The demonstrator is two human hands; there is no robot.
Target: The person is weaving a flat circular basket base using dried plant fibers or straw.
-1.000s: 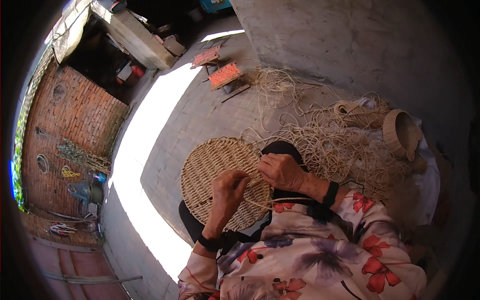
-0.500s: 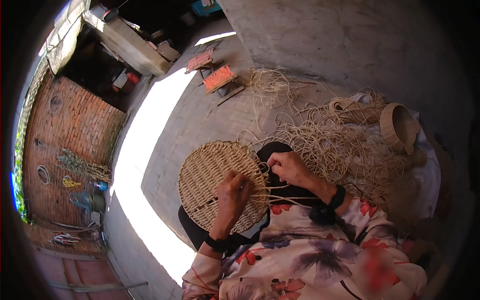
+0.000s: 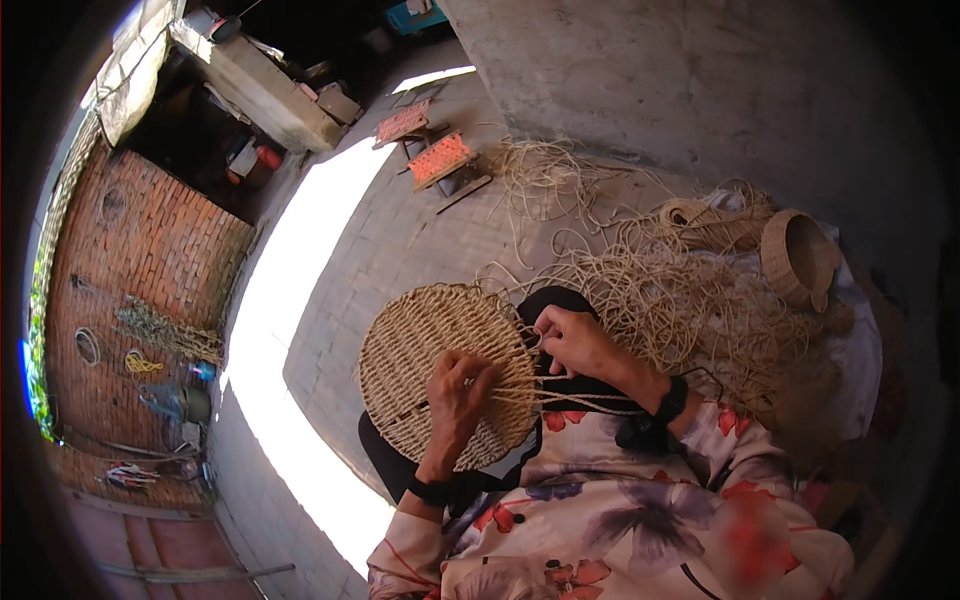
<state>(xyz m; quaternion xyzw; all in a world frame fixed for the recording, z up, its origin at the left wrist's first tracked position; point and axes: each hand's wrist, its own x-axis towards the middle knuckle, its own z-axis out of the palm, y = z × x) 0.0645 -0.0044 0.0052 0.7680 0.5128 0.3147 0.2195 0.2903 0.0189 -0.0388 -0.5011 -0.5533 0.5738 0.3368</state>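
Round tan woven mat [image 3: 435,365], flat on lap

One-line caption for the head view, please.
Left hand presses a round woven mat while right hand works loose straw strands at its edge.

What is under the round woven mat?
Under the round woven mat a dark cloth shows at the lower edge, on the person's lap. The left hand rests on top. What else lies beneath is covered.

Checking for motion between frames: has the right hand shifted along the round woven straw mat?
Yes. The right hand has slid from the round woven straw mat's top edge down its right rim, toward the left hand.
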